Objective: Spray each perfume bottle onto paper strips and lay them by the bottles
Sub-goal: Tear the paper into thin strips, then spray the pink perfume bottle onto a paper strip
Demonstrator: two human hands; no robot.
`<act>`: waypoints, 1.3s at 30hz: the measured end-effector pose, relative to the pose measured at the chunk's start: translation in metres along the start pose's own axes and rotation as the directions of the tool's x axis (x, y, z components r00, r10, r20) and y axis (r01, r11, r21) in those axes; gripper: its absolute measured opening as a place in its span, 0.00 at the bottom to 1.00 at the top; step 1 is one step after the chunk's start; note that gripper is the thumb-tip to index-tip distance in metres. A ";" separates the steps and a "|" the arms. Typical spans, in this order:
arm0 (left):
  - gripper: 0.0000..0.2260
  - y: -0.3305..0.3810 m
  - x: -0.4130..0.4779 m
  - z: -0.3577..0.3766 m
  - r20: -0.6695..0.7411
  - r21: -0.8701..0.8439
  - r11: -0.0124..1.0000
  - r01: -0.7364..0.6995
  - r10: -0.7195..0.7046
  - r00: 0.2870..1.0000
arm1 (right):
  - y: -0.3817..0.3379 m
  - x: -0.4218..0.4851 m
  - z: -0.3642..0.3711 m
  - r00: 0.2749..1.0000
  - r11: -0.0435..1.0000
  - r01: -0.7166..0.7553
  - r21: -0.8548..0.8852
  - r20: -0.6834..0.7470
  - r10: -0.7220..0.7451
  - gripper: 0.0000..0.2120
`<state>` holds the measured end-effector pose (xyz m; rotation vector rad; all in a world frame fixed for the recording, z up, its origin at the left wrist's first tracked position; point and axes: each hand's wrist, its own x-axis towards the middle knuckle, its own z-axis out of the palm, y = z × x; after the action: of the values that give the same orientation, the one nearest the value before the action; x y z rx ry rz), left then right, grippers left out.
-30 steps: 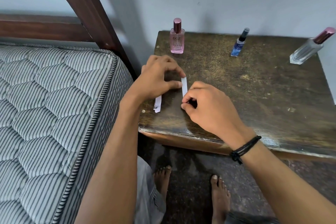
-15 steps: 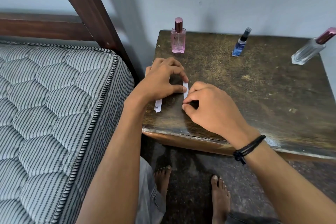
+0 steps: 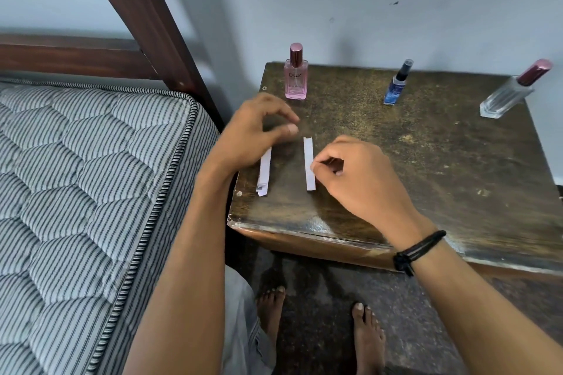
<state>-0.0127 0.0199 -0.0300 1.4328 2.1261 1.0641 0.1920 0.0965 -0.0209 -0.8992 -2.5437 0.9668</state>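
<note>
Three perfume bottles stand along the back of the dark wooden table point(image 3: 441, 167): a pink bottle point(image 3: 295, 82), a small blue spray bottle point(image 3: 395, 90) and a clear bottle with a maroon cap point(image 3: 508, 94). Two white paper strips lie flat near the table's front left corner, one at the left point(image 3: 264, 170) and one to its right point(image 3: 308, 155). My right hand point(image 3: 359, 183) pinches the right edge of the right strip with thumb and forefinger. My left hand point(image 3: 256, 131) hovers just above the table in front of the pink bottle, fingers loosely curved, holding nothing.
A striped mattress point(image 3: 91, 207) on a dark wooden bed frame point(image 3: 146, 18) sits against the table's left side. A pale wall rises right behind the bottles. My bare feet stand on the dark floor below the table's front edge.
My left hand has lifted off the strips and moved back toward the pink bottle. The right strip now lies uncovered, apart from the left one. My right hand stays at its edge.
</note>
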 end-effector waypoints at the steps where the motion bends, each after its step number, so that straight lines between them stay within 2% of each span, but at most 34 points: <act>1: 0.05 -0.003 0.000 -0.003 -0.080 -0.058 0.998 0.039 -0.043 0.996 | 0.001 0.000 -0.002 1.000 1.000 -0.013 0.009 -0.021 0.014 0.06; 5: 0.07 -0.008 -0.001 -0.012 -0.307 -0.281 0.942 0.187 -0.272 0.912 | 0.002 0.002 -0.006 0.997 0.997 -0.071 -0.002 -0.017 0.071 0.05; 9: 0.07 -0.005 0.003 -0.010 -0.363 -0.348 0.906 0.239 -0.366 0.857 | 0.001 0.002 -0.007 0.995 0.995 -0.100 -0.028 0.010 0.101 0.05; 19: 0.25 0.007 0.035 0.006 -0.189 -0.293 0.925 0.241 -0.304 0.934 | 0.001 0.002 -0.012 0.989 0.990 -0.143 -0.013 0.020 0.144 0.05; 23: 0.21 0.010 0.041 0.013 -0.156 -0.279 0.936 0.213 -0.263 0.952 | 0.001 0.002 -0.009 0.988 0.988 -0.153 -0.021 0.014 0.153 0.04; 28: 0.25 0.010 0.047 0.018 -0.160 -0.299 0.931 0.209 -0.264 0.951 | 0.002 0.002 -0.008 0.988 0.988 -0.154 -0.021 0.009 0.154 0.05; 39: 0.19 0.003 0.053 0.023 -0.188 -0.278 0.938 0.205 -0.262 0.946 | 0.003 0.002 -0.008 0.989 0.989 -0.149 -0.013 0.017 0.149 0.05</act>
<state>-0.0180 0.0773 -0.0367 0.9511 2.1456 1.3965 0.1957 0.1038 -0.0166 -1.1026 -2.5290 1.0066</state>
